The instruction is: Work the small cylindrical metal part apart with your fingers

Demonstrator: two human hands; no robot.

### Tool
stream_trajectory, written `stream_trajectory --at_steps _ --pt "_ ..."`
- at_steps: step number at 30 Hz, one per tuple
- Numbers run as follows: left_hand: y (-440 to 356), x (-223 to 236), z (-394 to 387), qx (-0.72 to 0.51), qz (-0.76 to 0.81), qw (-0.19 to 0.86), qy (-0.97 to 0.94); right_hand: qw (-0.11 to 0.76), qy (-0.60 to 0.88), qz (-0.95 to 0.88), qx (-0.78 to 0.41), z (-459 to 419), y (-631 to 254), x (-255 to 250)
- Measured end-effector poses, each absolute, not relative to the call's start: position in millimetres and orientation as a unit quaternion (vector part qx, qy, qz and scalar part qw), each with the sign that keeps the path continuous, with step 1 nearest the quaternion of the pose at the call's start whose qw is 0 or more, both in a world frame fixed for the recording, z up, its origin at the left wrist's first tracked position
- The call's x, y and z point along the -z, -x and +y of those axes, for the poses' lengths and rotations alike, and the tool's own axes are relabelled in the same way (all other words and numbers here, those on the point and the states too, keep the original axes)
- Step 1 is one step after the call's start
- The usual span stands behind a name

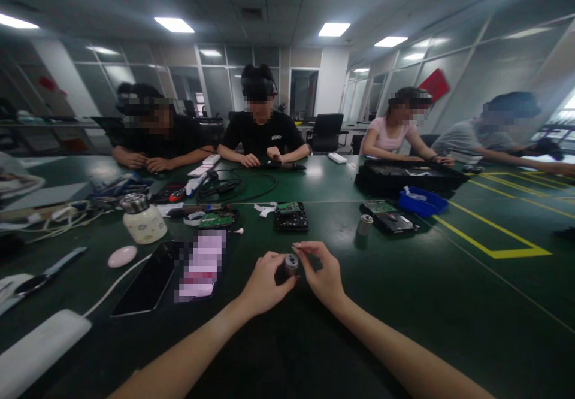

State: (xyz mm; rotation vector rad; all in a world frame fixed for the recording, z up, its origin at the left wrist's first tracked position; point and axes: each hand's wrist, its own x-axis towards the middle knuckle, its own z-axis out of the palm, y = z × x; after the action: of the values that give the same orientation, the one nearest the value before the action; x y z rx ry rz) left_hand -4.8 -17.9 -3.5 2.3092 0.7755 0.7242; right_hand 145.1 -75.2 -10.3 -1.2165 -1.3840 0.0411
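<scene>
My left hand and my right hand meet just above the green table. Between them is a small grey metal cylinder with a dark hole in its top. My left fingers curl round its left side. My right thumb and forefinger pinch at its upper right edge; whether they hold a tiny part there I cannot make out. Beyond the hands lies an opened hard drive.
A black phone and a second phone lie left of my hands, with a white jar, a pink pebble shape and cables. A second drive, a small metal cylinder and a blue tray sit at right. Several people work opposite.
</scene>
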Motion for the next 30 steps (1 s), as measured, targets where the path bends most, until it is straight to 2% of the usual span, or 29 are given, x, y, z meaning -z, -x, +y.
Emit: stream_trajectory --at_steps 7,21,30 --pt "5 5 -18 -0.276 0.29 0.297 -0.867 0.617 0.467 -0.631 -0.061 -79 -140 8" --pt "3 7 -19 -0.29 0.289 0.312 -0.857 0.658 0.475 -0.563 -0.152 -77 -138 4" --pt "3 5 -19 -0.292 0.288 0.322 -0.854 0.654 0.477 -0.565 -0.161 -80 -136 0"
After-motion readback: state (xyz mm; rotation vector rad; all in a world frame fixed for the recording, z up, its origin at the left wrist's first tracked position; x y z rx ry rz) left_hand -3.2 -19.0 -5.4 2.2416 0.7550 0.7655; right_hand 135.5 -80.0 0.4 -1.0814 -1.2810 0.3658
